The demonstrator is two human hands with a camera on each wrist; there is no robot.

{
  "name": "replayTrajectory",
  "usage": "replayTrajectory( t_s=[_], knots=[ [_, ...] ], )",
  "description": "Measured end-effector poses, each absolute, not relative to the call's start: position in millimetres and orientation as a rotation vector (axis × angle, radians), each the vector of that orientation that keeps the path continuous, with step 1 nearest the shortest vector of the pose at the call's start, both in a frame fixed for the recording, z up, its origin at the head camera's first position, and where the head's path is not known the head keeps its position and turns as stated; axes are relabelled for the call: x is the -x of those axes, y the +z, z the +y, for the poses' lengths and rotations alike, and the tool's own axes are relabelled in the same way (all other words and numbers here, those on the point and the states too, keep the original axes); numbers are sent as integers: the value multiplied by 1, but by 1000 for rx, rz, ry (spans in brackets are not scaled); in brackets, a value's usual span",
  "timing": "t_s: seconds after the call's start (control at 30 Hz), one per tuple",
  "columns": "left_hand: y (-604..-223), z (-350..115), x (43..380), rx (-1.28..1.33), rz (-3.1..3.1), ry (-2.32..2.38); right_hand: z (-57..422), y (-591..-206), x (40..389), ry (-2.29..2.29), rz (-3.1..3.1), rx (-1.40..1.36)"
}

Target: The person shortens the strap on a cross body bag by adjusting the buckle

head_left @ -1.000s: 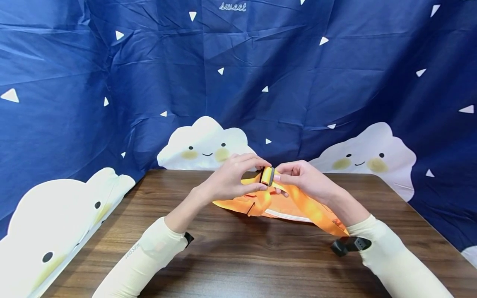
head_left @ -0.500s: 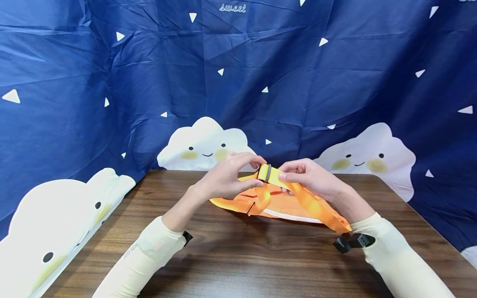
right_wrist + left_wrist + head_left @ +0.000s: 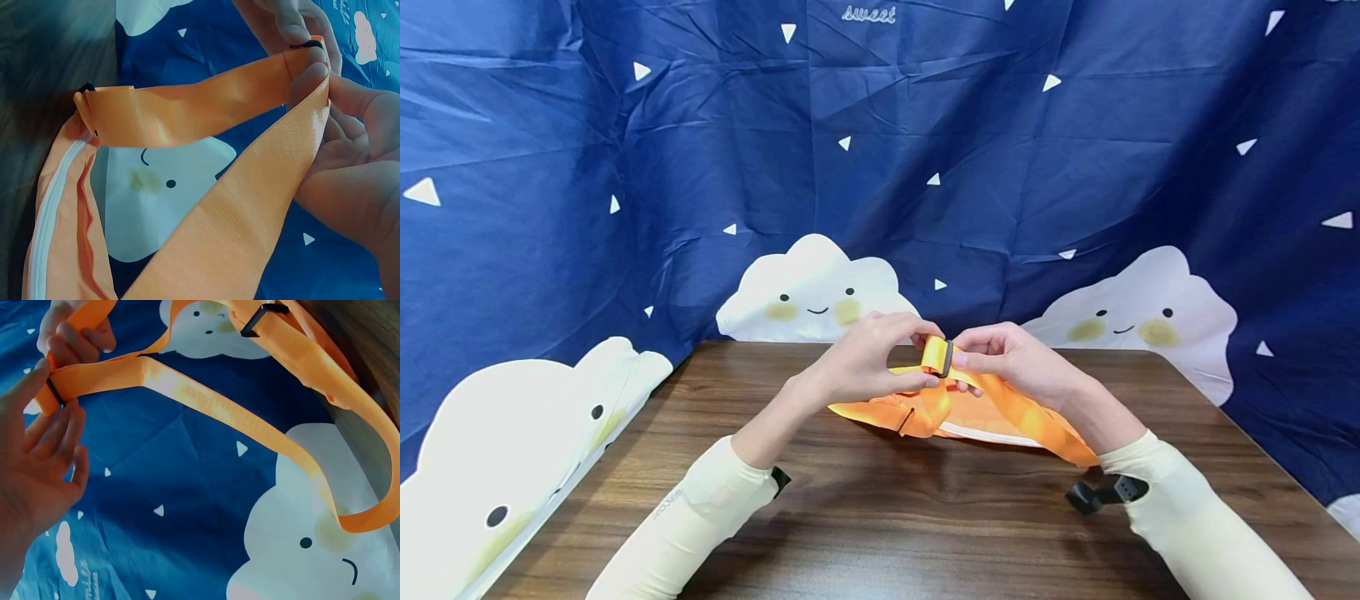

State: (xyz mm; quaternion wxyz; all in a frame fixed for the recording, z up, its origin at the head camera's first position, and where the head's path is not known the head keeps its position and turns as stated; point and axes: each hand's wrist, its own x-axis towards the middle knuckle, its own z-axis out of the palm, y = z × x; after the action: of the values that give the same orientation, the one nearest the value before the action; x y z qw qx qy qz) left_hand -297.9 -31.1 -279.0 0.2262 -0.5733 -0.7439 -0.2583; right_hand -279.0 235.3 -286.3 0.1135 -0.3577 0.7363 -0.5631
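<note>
One orange strap (image 3: 1032, 419), two dark sliders (image 3: 948, 359), one orange bag (image 3: 977, 408), over brown table (image 3: 917, 533).
Upper slider's bar runs twelve-to-six; strap trails toward four o'clock. Left hand (image 3: 862, 360) pinches that slider from nine; right hand (image 3: 1026, 360) pinches strap at three. Lower slider (image 3: 906, 421) at seven, one white zip (image 3: 988, 434) at five. Left-wrist view shows the strap's loop, partly hidden by left hand from the head.

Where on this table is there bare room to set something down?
Bare table shows between the left sleeve and right sleeve, nearer than the orange bag. It's crowded farther back, where the left hand and right hand hold the strap.
</note>
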Motion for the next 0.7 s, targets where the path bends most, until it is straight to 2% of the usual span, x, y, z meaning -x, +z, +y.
replayTrajectory(
  t_s=[0.27, 0.7],
  knots=[
    [-278, -31, 297, 1611, -2015, -709, 236, -284, 278, -1657, 2156, 1001],
    [-273, -38, 299, 1532, -2014, -736, 262, -283, 290, -1514, 2177, 999]
  ],
)
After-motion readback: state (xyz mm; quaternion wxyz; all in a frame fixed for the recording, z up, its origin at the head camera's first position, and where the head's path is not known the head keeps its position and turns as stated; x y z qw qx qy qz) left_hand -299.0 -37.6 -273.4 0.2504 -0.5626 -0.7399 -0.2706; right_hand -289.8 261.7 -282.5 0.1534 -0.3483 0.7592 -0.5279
